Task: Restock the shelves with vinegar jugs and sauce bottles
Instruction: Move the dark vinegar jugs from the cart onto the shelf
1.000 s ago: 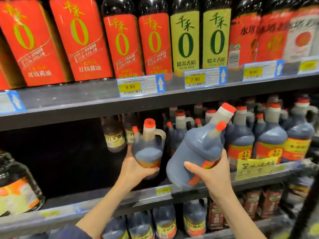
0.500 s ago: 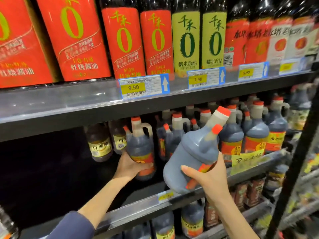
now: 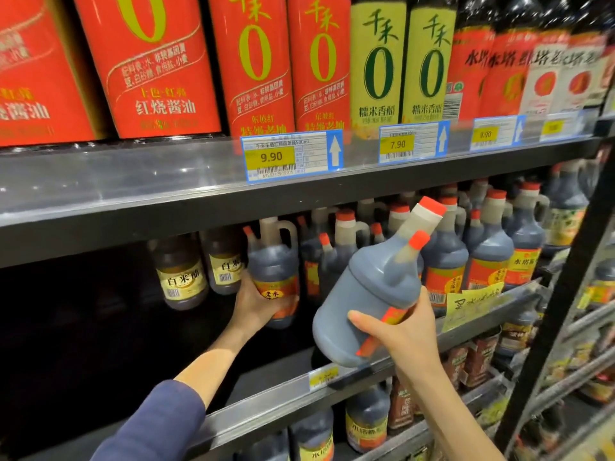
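My left hand (image 3: 256,302) grips the base of a dark vinegar jug (image 3: 272,264) with an orange cap, upright deep on the middle shelf (image 3: 359,367) beside two brown white-rice-vinegar bottles (image 3: 181,277). My right hand (image 3: 404,334) holds a second dark vinegar jug (image 3: 369,294) tilted to the right, in front of the shelf edge, its orange-capped neck pointing up-right. A row of similar jugs (image 3: 489,257) with red and yellow labels fills the shelf to the right.
The upper shelf (image 3: 133,184) carries tall red and green sauce bottles (image 3: 376,61) with price tags 9.90 and 7.90. The left of the middle shelf is dark. More jugs (image 3: 366,424) stand on the lower shelf. A black upright post (image 3: 559,301) runs at the right.
My left hand has pushed its jug further back and left on the shelf, close to the brown bottles. The right hand's jug stays tilted in front of the shelf. The view has moved closer.
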### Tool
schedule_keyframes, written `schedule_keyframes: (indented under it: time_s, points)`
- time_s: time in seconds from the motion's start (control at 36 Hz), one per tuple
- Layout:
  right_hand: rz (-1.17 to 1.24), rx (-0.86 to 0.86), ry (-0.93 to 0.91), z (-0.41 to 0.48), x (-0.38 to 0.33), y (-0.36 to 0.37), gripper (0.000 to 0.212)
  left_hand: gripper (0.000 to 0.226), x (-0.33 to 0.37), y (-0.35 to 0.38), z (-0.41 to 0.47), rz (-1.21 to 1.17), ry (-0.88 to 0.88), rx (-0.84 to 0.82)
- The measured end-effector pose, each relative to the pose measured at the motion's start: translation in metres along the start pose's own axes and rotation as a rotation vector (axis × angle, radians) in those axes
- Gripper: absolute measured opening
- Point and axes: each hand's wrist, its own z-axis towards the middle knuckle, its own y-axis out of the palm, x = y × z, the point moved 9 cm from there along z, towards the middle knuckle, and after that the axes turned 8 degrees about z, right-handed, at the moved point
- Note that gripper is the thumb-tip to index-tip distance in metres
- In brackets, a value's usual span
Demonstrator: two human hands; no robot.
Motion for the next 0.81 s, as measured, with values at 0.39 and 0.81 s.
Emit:
schedule_keyframes:
  time_s: [0.39, 0.81]
  points:
    - [-0.022, -0.019, 0.001, 0.001, 0.007, 0.006, 0.085, 0.057, 0.016, -0.036, 0.026, 0.122, -0.19, -0.301]
    - [-0.027, -0.013, 0.024, 0.003, 0.013, 0.006, 0.083, 0.058, 0.016, -0.04, 0.032, 0.176, -0.212, -0.215]
